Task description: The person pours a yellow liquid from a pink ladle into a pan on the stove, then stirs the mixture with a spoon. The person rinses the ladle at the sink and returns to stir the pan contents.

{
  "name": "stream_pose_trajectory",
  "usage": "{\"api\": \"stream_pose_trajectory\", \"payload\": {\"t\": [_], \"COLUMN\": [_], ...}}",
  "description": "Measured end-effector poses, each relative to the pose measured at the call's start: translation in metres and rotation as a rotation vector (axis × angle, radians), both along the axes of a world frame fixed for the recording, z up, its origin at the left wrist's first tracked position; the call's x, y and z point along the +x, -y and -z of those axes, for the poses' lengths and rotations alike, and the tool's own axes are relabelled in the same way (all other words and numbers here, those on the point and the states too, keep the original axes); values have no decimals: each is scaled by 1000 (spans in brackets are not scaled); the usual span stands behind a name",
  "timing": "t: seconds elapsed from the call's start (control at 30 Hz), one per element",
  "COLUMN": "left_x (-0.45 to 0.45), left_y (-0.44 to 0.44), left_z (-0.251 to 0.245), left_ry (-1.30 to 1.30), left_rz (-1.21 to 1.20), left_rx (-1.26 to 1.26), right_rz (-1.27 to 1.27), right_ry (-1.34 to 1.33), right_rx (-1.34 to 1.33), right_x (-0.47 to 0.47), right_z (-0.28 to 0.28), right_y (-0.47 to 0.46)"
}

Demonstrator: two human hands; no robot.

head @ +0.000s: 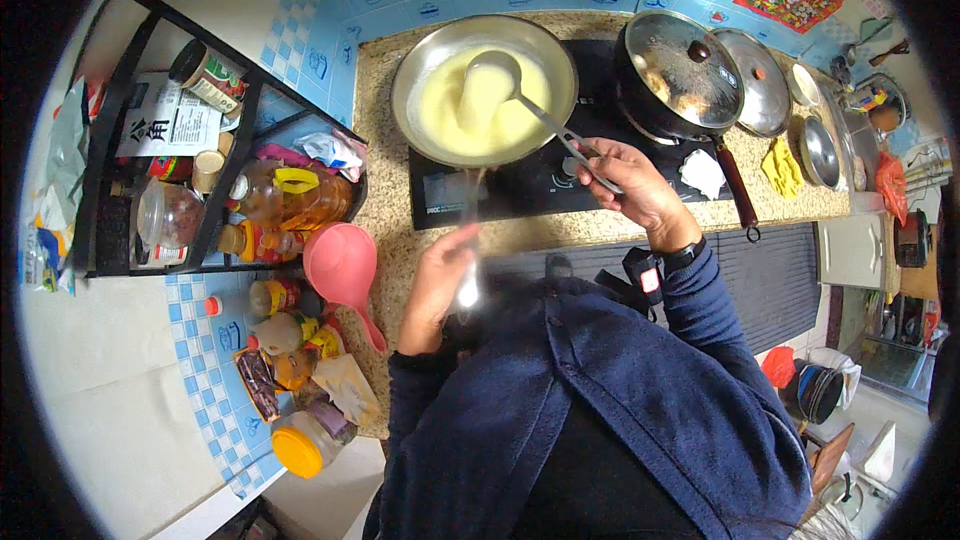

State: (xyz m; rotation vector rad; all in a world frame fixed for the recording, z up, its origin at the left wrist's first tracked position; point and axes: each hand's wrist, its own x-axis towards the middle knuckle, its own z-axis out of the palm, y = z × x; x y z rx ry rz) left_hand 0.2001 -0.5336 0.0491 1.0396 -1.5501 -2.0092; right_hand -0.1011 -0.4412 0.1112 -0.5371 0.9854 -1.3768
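Observation:
My right hand (626, 176) grips the handle of a metal ladle (551, 120). The ladle's bowl, coated inside with pale yellow, rests in the pale yellow, thick-looking liquid (442, 109). This liquid fills the bottom of a wide steel pan (409, 82) on the left side of a black cooktop (450, 199). My left hand (439, 277) is closed around the pan's handle (470, 199), which points toward me and is blurred. The left fingers under the handle are mostly hidden.
Right of the pan stands a lidded dark wok (679, 79), its brown handle (737, 191) jutting past the counter edge. Crumpled white paper (703, 174) and a yellow cloth (781, 169) lie nearby. On the left are a pink scoop (341, 262), an oil bottle (300, 195) and a black rack (142, 15).

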Motion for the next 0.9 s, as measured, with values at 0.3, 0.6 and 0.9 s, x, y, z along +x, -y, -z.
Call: {"api": "stream_pose_trajectory", "payload": {"t": [0.3,0.6,0.9], "left_x": [9,32,53], "left_y": [2,2,50], "left_z": [0,1,1], "left_ry": [-54,133,312], "left_rz": [-34,-47,-169], "left_rx": [130,32,-165], "right_rz": [82,63,89], "right_ry": [-181,-218,-600], "right_rx": [52,57,135], "right_x": [-4,0,2], "right_z": [-5,3,30], "right_y": [-6,-7,1]}}
